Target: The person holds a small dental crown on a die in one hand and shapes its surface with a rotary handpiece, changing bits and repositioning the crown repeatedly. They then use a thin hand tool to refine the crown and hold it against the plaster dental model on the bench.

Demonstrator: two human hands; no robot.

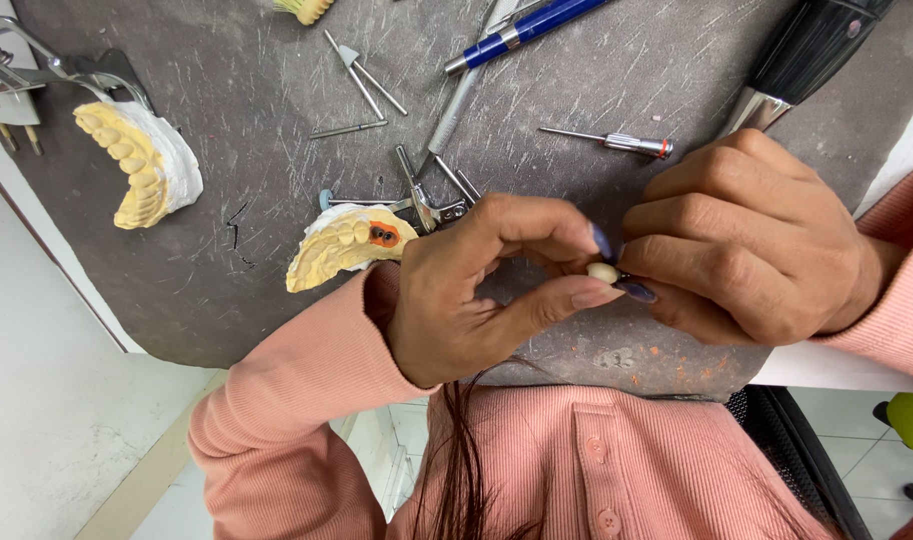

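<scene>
Both grips meet at centre over the worktop (276, 220): the left hand (476, 290) pinches a small cream tooth (603, 271) between thumb and forefinger, at 3 o'clock from its palm. Right hand (746, 240), fingers pressed together, touches the tooth from 3 o'clock. A yellow cast (341, 245) lies at 9 o'clock.

Sleeves: both arms wore salmon-pink, fine-ribbed knit; long, w/ cuffs reaching the wrists.
Left hand (466, 290): bare; nails were long, one varnished dark blue-violet, thumbnail pale pink.
Right hand (746, 240): bare; dark blue nail showed at a fingertip.
Torso: same pink ribbed top w/ front placket, matching round buttons.
Hair: dark strands hung over the chest.
</scene>
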